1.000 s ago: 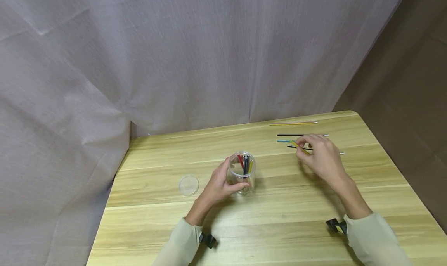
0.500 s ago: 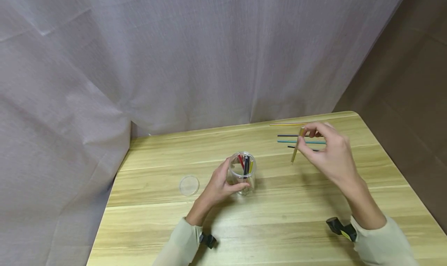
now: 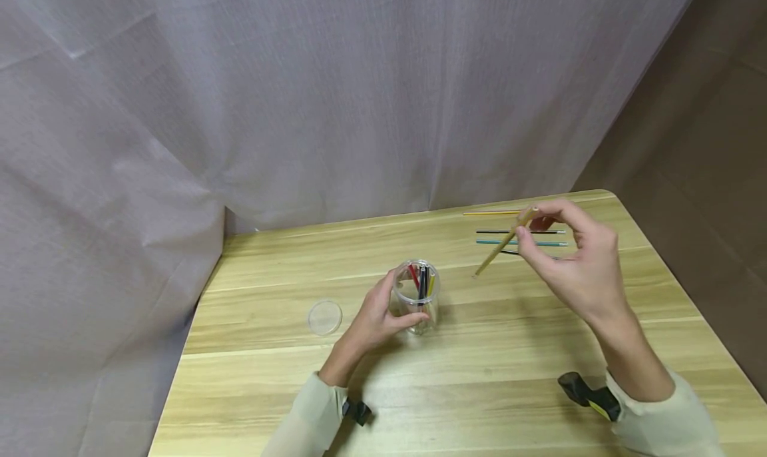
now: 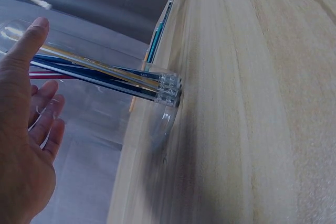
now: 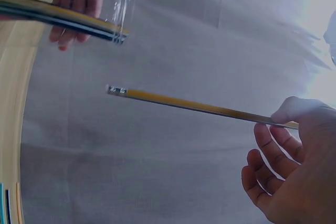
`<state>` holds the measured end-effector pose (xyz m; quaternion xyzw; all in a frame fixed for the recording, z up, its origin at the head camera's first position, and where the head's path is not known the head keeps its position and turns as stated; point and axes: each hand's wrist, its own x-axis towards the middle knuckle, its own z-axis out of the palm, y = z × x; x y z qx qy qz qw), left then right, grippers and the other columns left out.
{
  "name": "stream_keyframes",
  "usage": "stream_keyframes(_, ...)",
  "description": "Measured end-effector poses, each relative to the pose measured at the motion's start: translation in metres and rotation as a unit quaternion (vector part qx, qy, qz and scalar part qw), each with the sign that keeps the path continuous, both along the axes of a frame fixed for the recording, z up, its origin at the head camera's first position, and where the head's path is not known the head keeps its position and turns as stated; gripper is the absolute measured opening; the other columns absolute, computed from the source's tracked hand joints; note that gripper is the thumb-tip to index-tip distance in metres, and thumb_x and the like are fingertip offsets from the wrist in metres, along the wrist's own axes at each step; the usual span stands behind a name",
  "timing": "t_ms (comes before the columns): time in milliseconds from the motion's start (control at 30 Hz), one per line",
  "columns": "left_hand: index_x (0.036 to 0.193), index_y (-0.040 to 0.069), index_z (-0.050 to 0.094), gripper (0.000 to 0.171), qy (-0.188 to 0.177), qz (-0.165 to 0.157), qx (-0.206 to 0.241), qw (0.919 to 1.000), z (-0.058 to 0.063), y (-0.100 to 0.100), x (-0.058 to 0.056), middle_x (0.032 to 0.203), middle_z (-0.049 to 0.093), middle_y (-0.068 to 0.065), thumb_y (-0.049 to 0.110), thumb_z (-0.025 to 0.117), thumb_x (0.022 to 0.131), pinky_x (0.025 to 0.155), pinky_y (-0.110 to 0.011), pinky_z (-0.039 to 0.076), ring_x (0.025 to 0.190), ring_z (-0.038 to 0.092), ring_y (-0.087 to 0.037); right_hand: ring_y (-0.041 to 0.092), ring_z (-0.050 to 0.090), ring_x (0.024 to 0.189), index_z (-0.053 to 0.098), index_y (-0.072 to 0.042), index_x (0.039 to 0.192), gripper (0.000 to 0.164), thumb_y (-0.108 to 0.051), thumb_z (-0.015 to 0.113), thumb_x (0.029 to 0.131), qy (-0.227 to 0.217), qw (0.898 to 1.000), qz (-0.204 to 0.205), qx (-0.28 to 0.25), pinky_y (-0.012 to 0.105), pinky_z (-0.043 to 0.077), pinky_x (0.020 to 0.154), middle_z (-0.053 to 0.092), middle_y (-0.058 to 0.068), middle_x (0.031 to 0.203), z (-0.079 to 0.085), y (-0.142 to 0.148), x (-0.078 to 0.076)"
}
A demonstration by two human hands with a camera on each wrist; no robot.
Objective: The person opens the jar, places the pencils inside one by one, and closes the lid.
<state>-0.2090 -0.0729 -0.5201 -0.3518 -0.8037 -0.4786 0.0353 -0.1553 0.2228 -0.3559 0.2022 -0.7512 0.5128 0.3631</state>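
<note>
My left hand (image 3: 379, 312) grips a clear plastic jar (image 3: 433, 312) that stands on the table, its thumb on the near side. Inside lean several pencils (image 4: 105, 73), black, yellow and red, eraser ends at the bottom. To the right of the jar, my right hand (image 3: 581, 267) pinches a yellow pencil (image 3: 499, 247) near one end between thumb and fingers, above the table. That pencil slants down and left, and its eraser end (image 5: 116, 91) points toward the jar, apart from it in the right wrist view.
Behind the right hand lie an orange pencil (image 3: 488, 213), a black pencil (image 3: 491, 232), a teal pencil (image 3: 488, 242) and another dark pencil (image 3: 511, 252), partly hidden. A clear round lid (image 3: 325, 318) lies left of the jar. A grey curtain (image 3: 323, 110) hangs behind the table.
My right hand has lifted the yellow pencil off the area of the lying pencils and turned its eraser end down and left. The left hand and jar have stayed still.
</note>
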Motion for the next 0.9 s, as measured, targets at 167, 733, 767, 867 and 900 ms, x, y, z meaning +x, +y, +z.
stream_keyframes(167, 0.159, 0.008, 0.040, 0.096, -0.003, 0.002, -0.002, 1.0000, 0.000, 0.000, 0.001, 0.148, 0.061, -0.012, 0.022, 0.095, 0.081, 0.120, -0.044, 0.042, 0.135, 0.058, -0.025, 0.016, 0.062, 0.082, 0.066, 0.015, 0.093, 0.013, 0.020, 0.068, 0.081, 0.006, 0.998, 0.035, -0.050, 0.025, 0.050, 0.079, 0.074, 0.000, 0.090, 0.004, -0.007, 0.000)
stream_keyframes(733, 0.158, 0.009, 0.042, 0.096, 0.010, 0.003, 0.003, 0.9999, -0.001, -0.001, 0.000, 0.145, 0.063, -0.012, 0.022, 0.096, 0.080, 0.118, -0.043, 0.044, 0.132, 0.061, -0.027, 0.016, 0.060, 0.077, 0.066, 0.013, 0.095, 0.012, 0.019, 0.069, 0.084, -0.015, 0.990, 0.093, -0.109, 0.021, 0.049, 0.076, 0.074, 0.007, 0.091, 0.003, -0.039, -0.002)
stream_keyframes(767, 0.158, 0.009, 0.042, 0.096, 0.009, 0.002, 0.005, 0.9999, -0.002, 0.000, 0.000, 0.144, 0.063, -0.013, 0.022, 0.096, 0.080, 0.118, -0.044, 0.044, 0.131, 0.061, -0.028, 0.016, 0.060, 0.077, 0.066, 0.012, 0.095, 0.013, 0.019, 0.069, 0.085, -0.019, 0.990, 0.092, -0.104, 0.022, 0.050, 0.076, 0.074, 0.007, 0.091, 0.002, -0.041, -0.003)
stream_keyframes(867, 0.158, 0.009, 0.041, 0.096, 0.010, -0.003, 0.008, 0.9999, -0.003, -0.001, 0.000, 0.143, 0.063, -0.014, 0.021, 0.096, 0.080, 0.117, -0.045, 0.045, 0.130, 0.062, -0.030, 0.016, 0.061, 0.079, 0.068, 0.009, 0.096, 0.015, 0.019, 0.070, 0.085, -0.037, 0.992, 0.086, -0.087, 0.023, 0.050, 0.076, 0.074, 0.005, 0.091, -0.004, -0.046, -0.004)
stream_keyframes(900, 0.158, 0.009, 0.041, 0.096, 0.010, -0.004, 0.009, 0.9999, -0.003, -0.001, 0.000, 0.143, 0.063, -0.014, 0.021, 0.096, 0.080, 0.117, -0.045, 0.045, 0.130, 0.062, -0.030, 0.016, 0.061, 0.080, 0.069, 0.008, 0.097, 0.015, 0.018, 0.071, 0.086, -0.043, 0.992, 0.085, -0.079, 0.024, 0.051, 0.077, 0.074, 0.006, 0.091, -0.006, -0.048, -0.005)
